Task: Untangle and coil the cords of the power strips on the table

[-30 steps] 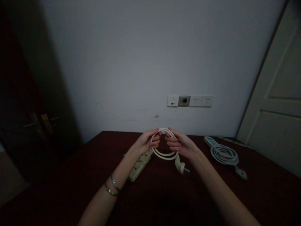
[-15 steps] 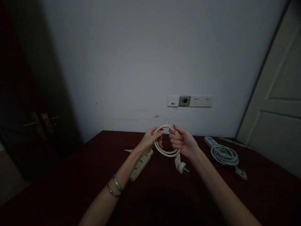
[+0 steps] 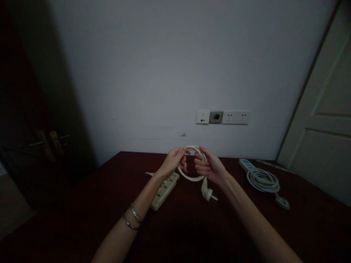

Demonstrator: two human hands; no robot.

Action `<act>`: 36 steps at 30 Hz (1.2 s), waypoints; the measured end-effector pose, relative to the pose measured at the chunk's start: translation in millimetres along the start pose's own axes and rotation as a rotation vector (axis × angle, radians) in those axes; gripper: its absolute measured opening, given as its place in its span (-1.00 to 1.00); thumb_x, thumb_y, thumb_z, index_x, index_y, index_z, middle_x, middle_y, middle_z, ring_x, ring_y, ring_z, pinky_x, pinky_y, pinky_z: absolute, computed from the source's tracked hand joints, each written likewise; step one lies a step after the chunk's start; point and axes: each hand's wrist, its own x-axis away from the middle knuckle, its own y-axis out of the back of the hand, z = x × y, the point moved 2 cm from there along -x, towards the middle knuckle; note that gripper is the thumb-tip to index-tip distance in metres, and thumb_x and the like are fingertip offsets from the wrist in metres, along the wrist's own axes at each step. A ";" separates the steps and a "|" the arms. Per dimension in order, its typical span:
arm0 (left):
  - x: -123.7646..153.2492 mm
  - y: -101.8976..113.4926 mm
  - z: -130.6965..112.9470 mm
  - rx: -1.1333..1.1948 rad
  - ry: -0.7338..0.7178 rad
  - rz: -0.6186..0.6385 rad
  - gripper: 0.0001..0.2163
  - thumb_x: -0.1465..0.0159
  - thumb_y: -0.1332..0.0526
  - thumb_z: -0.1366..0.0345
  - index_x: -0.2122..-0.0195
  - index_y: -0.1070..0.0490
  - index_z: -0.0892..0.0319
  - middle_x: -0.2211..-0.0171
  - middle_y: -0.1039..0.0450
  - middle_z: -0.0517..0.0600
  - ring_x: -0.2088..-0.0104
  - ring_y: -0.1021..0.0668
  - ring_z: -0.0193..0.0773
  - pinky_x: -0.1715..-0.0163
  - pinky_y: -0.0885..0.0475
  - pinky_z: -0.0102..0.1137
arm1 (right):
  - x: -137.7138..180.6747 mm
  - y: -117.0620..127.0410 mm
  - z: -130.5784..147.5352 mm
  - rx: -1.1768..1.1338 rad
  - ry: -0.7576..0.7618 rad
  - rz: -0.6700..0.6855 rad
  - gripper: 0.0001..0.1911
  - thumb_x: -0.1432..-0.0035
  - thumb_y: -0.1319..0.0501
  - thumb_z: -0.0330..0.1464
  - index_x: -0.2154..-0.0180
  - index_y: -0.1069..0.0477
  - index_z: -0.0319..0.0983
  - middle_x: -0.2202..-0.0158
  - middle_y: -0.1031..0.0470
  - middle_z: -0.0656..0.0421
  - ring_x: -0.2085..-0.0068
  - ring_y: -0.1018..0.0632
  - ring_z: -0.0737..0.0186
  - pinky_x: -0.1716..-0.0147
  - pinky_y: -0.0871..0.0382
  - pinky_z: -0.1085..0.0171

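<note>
A white power cord (image 3: 192, 179) is looped into a round coil, held up above the dark red table between both hands. My left hand (image 3: 176, 159) pinches the coil's left side, fingers closed around it. On the right side, my right hand (image 3: 208, 164) wraps its fingers over the cord. From the bottom right of the coil dangles the cord's plug (image 3: 208, 193), prongs pointing right. Under my left forearm lies a cream power strip (image 3: 164, 190) on the table, partly covered by the arm.
At the right of the table (image 3: 109, 204) rests a second power strip (image 3: 246, 164) with a coiled grey cord (image 3: 262, 179) and its plug (image 3: 282, 202). Wall sockets (image 3: 236, 117) sit above the table's back edge. A door with a handle (image 3: 56, 141) stands at left.
Both hands have shifted slightly left with the coil. The right hand's fingers now lie further over the cord, and the dangling plug has swung a little left.
</note>
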 end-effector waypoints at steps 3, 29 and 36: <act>0.2 -2.9 0.4 0.039 0.014 0.012 -0.65 -0.15 -0.11 -0.04 0.42 -0.22 0.20 0.72 -0.13 -0.25 0.81 -0.28 -0.47 0.82 -0.22 -0.56 | 0.5 -0.5 0.1 -0.045 0.008 0.007 -0.61 -0.19 -0.03 -0.19 0.60 -0.06 -0.24 0.77 0.15 0.42 0.74 0.18 0.54 0.84 0.20 0.55; 2.6 2.3 -8.8 0.420 0.245 0.207 -0.75 -0.26 -0.04 0.23 0.52 -0.20 0.25 0.75 0.09 -0.25 0.78 0.03 -0.56 0.78 0.05 -0.60 | 4.2 -7.1 -0.1 -0.061 0.012 -0.024 -0.66 -0.22 -0.02 -0.22 0.54 -0.09 -0.24 0.74 0.15 0.43 0.75 0.16 0.53 0.83 0.22 0.55; 3.3 -4.7 -5.7 0.032 0.062 -0.002 -0.62 -0.18 -0.08 -0.03 0.55 -0.10 0.18 0.73 0.08 -0.27 0.80 -0.06 -0.56 0.81 -0.01 -0.62 | 4.2 -5.1 -0.2 -0.060 -0.009 -0.015 -0.63 -0.23 0.02 -0.19 0.56 -0.04 -0.23 0.74 0.16 0.42 0.75 0.14 0.54 0.83 0.20 0.55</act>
